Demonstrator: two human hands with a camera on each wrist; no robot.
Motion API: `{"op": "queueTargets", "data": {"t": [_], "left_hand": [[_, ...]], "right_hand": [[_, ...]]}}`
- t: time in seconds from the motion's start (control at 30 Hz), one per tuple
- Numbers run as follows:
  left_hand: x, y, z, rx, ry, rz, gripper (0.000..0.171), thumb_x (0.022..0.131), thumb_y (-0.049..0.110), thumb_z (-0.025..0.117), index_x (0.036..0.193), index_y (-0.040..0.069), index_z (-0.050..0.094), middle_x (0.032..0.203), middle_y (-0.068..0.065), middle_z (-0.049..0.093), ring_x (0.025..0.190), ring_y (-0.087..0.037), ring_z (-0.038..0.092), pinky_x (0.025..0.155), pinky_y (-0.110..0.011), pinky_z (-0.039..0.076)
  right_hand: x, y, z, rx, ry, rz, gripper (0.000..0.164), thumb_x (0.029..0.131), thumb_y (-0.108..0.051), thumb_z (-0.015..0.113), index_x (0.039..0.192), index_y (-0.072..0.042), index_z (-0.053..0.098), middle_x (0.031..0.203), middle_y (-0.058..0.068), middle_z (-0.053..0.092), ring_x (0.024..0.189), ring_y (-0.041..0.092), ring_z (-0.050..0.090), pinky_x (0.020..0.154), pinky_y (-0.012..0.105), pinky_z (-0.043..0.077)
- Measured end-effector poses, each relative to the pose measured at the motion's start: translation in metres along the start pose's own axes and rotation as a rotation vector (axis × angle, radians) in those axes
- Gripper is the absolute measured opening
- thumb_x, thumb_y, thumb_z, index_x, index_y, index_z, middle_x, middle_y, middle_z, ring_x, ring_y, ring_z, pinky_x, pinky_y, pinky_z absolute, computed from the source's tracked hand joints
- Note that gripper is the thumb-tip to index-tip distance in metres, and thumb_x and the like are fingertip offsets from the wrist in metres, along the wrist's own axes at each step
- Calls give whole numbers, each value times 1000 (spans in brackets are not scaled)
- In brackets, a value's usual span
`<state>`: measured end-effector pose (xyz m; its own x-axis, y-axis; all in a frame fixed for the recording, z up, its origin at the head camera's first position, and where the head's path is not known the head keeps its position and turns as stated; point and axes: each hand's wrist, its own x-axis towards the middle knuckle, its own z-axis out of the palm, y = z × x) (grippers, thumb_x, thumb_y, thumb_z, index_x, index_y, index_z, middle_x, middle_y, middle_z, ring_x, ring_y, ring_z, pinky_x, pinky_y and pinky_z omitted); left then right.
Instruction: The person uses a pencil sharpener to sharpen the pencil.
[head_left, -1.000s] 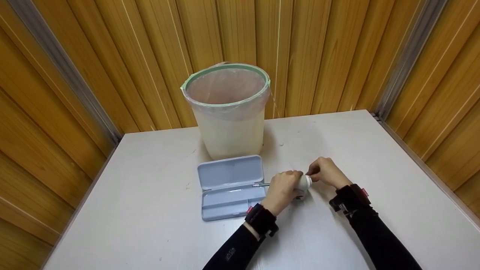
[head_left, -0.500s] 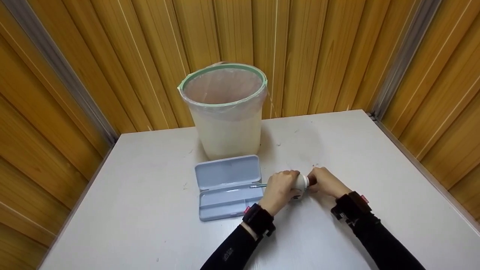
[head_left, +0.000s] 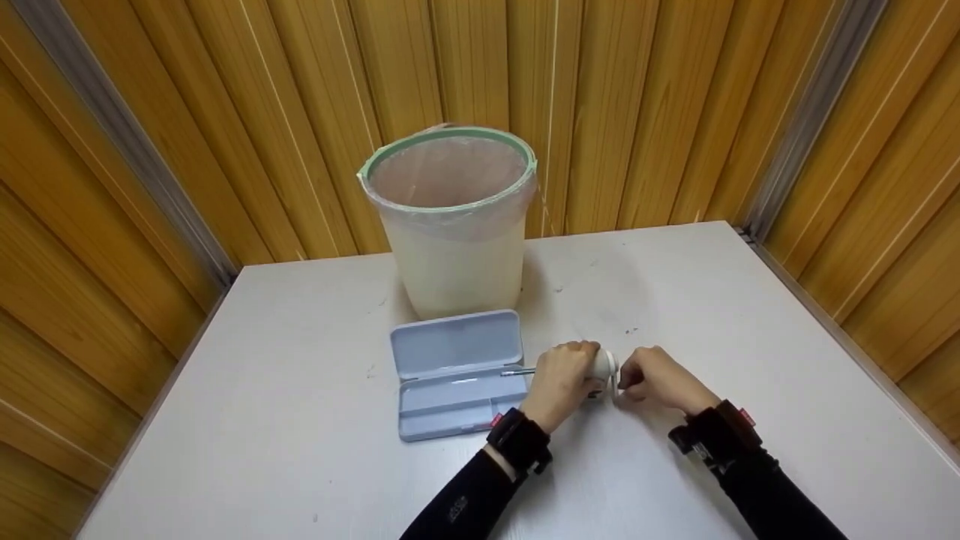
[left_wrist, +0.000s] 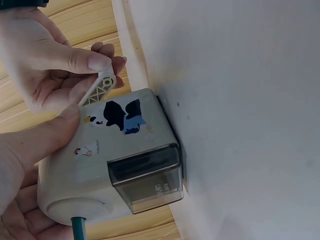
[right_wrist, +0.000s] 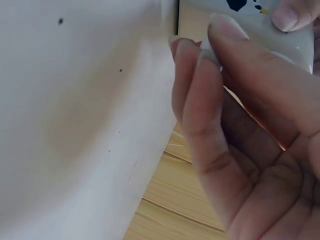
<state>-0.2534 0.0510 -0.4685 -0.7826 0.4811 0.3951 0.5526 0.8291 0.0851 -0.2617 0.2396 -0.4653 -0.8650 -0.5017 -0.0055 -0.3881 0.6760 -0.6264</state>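
Observation:
A white crank pencil sharpener (left_wrist: 95, 165) with bird stickers and a dark clear shavings drawer (left_wrist: 147, 177) stands on the table. My left hand (head_left: 559, 382) grips its body, thumb across the stickered face. A green pencil (left_wrist: 78, 229) sticks out of the sharpener's round front; in the head view its end (head_left: 517, 371) points left over the pencil case. My right hand (head_left: 660, 380) pinches the knob of the crank handle (left_wrist: 100, 89) between thumb and fingers. In the right wrist view the fingers mostly cover the knob (right_wrist: 209, 50).
A light blue pencil case (head_left: 457, 405) lies with its lid up left of my left hand. Behind it stands a tall bin (head_left: 461, 262) with a green rim and a plastic liner. Small dark specks (head_left: 631, 331) dot the white table (head_left: 300, 390). Wood-patterned panels enclose the back and sides.
My right hand has moved round with the crank, from the top of its turn down toward the bottom. The left hand keeps its grip on the sharpener, and the pencil stays in the front.

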Motion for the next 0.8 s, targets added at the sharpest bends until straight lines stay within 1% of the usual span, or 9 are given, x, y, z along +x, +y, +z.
{"op": "queueTargets", "data": {"t": [0.1,0.23,0.37,0.47,0.57,0.8], "left_hand": [[0,0,0,4,-4,-2,38,74,35,84,103,16,68,92,4,74,80,-12,70,66,-23,55],[0,0,0,8,-3,0,37,74,35,84,102,16,67,91,4,74,80,-12,70,67,-23,55],[0,0,0,-7,3,-1,36,74,35,84,100,16,67,91,4,74,80,-12,70,67,-24,55],[0,-1,0,-8,18,-6,35,72,36,84,96,17,67,89,5,74,79,-12,70,66,-24,55],[0,0,0,-8,32,-3,35,72,36,85,94,16,67,87,5,74,78,-11,70,65,-24,55],[0,2,0,4,31,4,36,72,35,85,95,16,67,87,5,73,77,-11,69,65,-22,55]], "right_hand": [[-2,-3,-2,11,-7,21,8,72,7,75,72,-1,73,66,8,71,57,5,55,55,19,49],[-7,-9,-6,32,-23,46,6,75,2,78,74,0,73,68,7,72,59,6,59,55,20,49],[-13,-15,-13,29,-28,15,5,77,0,78,75,-1,73,69,6,71,60,6,60,55,21,49],[-15,-19,-18,15,-20,-18,5,77,0,77,76,-1,73,69,5,71,61,4,59,56,20,48],[-17,-20,-21,17,-12,-29,4,78,0,77,76,-2,73,70,4,71,62,2,58,57,20,48],[-21,-20,-30,34,28,-72,4,80,-1,75,77,-2,73,71,5,72,62,0,56,57,19,47]]}}
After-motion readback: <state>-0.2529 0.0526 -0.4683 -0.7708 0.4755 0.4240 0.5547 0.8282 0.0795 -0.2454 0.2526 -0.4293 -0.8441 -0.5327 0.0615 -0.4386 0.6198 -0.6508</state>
